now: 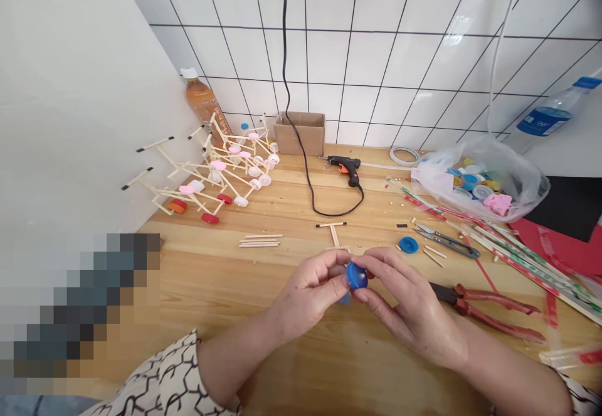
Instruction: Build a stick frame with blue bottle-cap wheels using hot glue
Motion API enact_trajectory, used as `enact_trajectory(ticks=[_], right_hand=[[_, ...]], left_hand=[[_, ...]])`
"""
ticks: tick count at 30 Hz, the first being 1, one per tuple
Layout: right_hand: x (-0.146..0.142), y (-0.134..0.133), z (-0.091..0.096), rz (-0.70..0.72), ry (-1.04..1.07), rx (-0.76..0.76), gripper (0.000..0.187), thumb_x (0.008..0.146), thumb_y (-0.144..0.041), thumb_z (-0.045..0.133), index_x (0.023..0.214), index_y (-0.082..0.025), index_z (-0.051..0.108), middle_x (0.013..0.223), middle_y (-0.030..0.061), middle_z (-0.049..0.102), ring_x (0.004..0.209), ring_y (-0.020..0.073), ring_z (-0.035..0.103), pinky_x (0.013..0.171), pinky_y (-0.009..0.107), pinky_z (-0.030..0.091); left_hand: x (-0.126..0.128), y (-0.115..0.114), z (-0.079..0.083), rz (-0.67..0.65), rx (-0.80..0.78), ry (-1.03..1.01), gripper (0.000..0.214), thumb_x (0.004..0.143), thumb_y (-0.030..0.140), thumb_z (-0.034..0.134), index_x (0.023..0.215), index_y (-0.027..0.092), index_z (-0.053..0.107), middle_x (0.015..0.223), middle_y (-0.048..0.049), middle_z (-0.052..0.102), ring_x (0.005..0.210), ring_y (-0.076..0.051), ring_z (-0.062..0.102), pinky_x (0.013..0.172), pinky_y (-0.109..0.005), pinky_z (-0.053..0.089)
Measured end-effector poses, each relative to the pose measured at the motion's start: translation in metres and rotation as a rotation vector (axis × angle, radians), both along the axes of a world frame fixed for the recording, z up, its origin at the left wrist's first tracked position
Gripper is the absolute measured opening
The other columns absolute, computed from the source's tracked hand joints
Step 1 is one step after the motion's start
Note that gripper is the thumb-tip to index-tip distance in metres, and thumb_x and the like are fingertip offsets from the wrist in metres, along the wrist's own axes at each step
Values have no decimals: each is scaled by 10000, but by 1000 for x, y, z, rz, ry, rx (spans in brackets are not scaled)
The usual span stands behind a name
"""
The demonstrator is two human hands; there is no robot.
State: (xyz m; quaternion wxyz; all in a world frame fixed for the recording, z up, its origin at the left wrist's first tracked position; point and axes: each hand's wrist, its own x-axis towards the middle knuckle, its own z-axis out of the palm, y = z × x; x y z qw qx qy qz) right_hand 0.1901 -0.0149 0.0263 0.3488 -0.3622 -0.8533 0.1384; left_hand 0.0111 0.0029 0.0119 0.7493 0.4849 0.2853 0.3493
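Note:
A blue bottle cap [356, 277] with a small pale spot near its middle is pinched between both hands. My left hand [313, 287] is closed on its left side. From the right, the fingers and thumb of my right hand [399, 300] close on the same cap. Part of a wooden stick frame [334, 235] with a black-tipped crossbar shows just beyond my fingers; whether it joins the cap is hidden. Below the cap, a bit of lighter blue [345, 298] peeks out. Another blue cap [409, 245] lies flat on the table, right of my hands.
Several stick-and-cap models [211, 171] stand at the left by a drink bottle [204, 99]. A glue gun [345, 168] lies behind my hands near a cardboard box [301, 133]. To the right are snips [446, 240], red-handled pliers [493, 309] and a bag of caps [480, 181].

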Motion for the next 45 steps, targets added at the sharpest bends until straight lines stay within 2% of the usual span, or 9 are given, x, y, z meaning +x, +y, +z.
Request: enact_trajectory(ticks=[11,15,19,29,34,40,45], right_hand=[[0,-1,0,-7,-1,27,345,859,-141,518,1202,-118,491,1028,128,568,959,196,572,796,301,536],[0,0,1,-14,3,31,344,859,-151,517,1201,-128,499,1012,123,581,951,199,584,786,301,542],[0,1,0,-16,1,18,333,863,-152,515,1196,-132,498,987,113,581,917,193,585,771,303,540],[0,1,0,4,3,-4,341,872,-146,505,1212,-148,473,999,105,560,926,190,564,785,306,523],[1,2,-2,0,-6,-8,339,869,-155,514,1205,-131,477,998,115,552,910,192,563,769,313,528],[0,2,-2,-15,-19,21,331,873,-163,505,1203,-149,480,983,109,568,897,195,580,743,319,544],[0,1,0,-24,-29,38,327,877,-166,494,1203,-162,474,968,109,575,875,201,593,721,331,554]], left_hand=[[-1,0,-3,-4,16,-9,235,862,274,569,1080,201,619,819,-20,599,757,-112,558,773,-247,440],[-1,0,-5,6,3,-44,230,867,283,556,1067,201,635,834,-24,601,715,-98,530,672,-203,413],[-1,0,-6,34,4,7,225,882,293,521,1012,175,662,795,-19,579,635,-75,429,586,-191,338],[-2,1,-9,21,14,-42,229,881,260,493,993,176,674,767,-16,567,660,-94,420,612,-211,338],[-1,0,-6,30,28,-55,228,880,294,536,1059,229,663,831,-10,582,660,-77,475,611,-192,368],[0,1,0,-6,25,-41,254,873,317,543,1067,196,653,843,-26,575,723,-111,532,695,-232,427],[0,1,0,-7,25,-22,275,863,354,549,1060,192,653,841,-28,575,718,-118,527,703,-245,436]])
